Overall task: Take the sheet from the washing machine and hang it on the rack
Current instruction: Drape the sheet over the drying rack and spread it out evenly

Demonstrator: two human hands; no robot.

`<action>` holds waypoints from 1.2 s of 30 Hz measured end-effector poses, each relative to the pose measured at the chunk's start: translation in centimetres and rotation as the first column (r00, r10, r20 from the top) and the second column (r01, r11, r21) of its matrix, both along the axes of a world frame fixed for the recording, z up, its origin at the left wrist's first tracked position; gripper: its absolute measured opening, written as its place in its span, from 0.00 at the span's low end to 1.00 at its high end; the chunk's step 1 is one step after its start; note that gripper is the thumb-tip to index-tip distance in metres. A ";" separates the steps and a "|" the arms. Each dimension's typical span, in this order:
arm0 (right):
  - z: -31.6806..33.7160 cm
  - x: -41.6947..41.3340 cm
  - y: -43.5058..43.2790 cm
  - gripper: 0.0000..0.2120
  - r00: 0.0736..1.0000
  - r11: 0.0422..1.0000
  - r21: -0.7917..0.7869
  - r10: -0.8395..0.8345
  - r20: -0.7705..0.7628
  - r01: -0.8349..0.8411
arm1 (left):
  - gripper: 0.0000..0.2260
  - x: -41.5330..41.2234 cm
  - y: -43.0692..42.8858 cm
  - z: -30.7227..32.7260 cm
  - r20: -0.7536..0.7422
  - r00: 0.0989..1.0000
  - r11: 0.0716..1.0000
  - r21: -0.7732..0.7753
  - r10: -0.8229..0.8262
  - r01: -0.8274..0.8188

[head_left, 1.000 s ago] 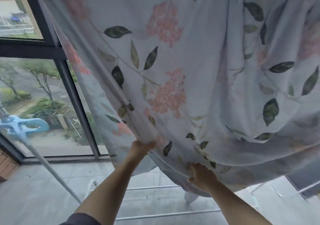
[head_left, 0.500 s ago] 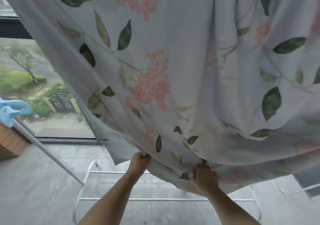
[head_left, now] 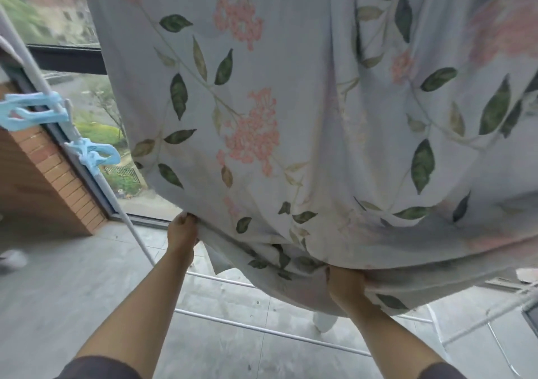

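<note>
Looking up at floral sheet: draped from somewhere above frame, filling most of view, lower edge sagging just over white rails of rack. Can't tell what carries it at the top.

Left hand: curled tight on hem at lower-left corner of sheet, pinching fabric edge between thumb and fingers.

Right hand: clamped on bunched lower edge further right, fingers buried in folds, no telling how deep.

Both arms stretched forward, dark sleeves at bottom of view.

Left side: slanted white pole with light-blue pegs clipped on, apart from sheet. Behind: dark-framed window, brick wall. Below: grey tiled floor.
</note>
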State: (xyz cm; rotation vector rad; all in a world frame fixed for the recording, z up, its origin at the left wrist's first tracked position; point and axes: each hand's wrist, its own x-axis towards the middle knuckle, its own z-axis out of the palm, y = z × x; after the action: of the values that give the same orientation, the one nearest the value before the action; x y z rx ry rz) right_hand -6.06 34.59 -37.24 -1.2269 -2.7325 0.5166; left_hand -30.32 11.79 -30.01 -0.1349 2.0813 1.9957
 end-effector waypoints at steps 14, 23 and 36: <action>-1.6 4.1 -2.0 0.11 0.993 0.938 -0.326 0.121 -0.014 -0.119 | 0.15 3.8 1.0 -2.3 0.158 0.953 0.931 -0.223 -0.259 0.290; 0.5 4.4 -1.0 0.11 0.992 0.967 -0.248 0.038 -0.118 -0.067 | 0.09 6.7 4.2 -0.2 0.394 0.768 0.502 -0.589 -0.506 0.633; 8.8 15.2 7.5 0.09 0.680 0.889 -0.375 -0.445 -0.582 0.261 | 0.06 18.0 17.3 4.6 -0.028 0.477 0.452 -0.371 -0.878 0.811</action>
State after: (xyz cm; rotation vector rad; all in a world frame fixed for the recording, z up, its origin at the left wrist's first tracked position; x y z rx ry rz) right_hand 9.14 42.07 -28.40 -1.2703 -1.8108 1.0497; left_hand -12.30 29.10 -25.45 0.9587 1.9231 1.0542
